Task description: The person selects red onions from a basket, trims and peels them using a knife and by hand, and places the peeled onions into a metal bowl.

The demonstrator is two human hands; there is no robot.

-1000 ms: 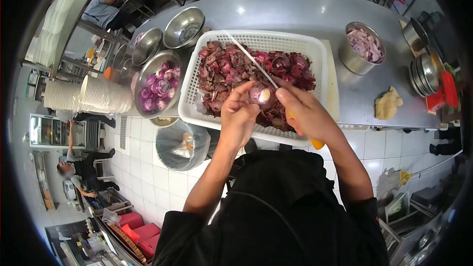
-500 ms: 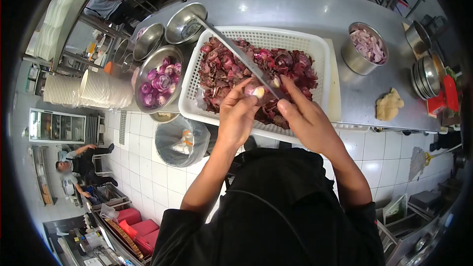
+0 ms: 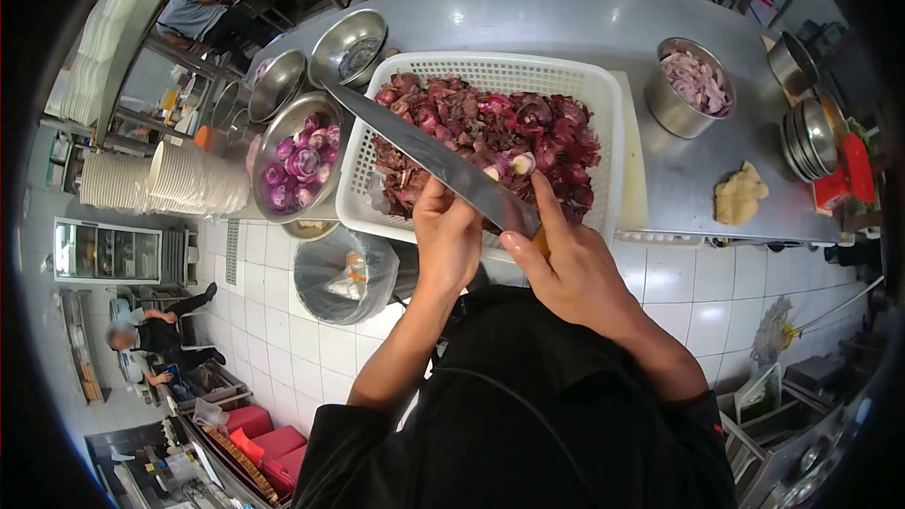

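Over the front of a white perforated basket [image 3: 617, 146] full of red onion skins [image 3: 452, 123], my right hand [image 3: 570, 264] grips a large knife [image 3: 415, 146] by its orange handle. The blade lies flat side up and points to the upper left. My left hand [image 3: 448, 240] is closed at the near side of the blade, which hides its fingertips and most of what they hold, seemingly an onion. A pale onion end [image 3: 521, 163] shows just past the blade, near my right index finger.
Peeled onions fill a metal bowl [image 3: 269, 155] on the left, near two more bowls [image 3: 349, 47]. To the right are a pot of cut onion [image 3: 683, 113], a tan cloth [image 3: 740, 196] and stacked bowls [image 3: 811, 141]. A lined bin [image 3: 344, 278] stands below. Two people are at the left.
The knife has turned from edge-on to show its broad flat side, and its blade now covers my left fingertips. Both hands have moved slightly lower. The seated person's arm at the left has come down.
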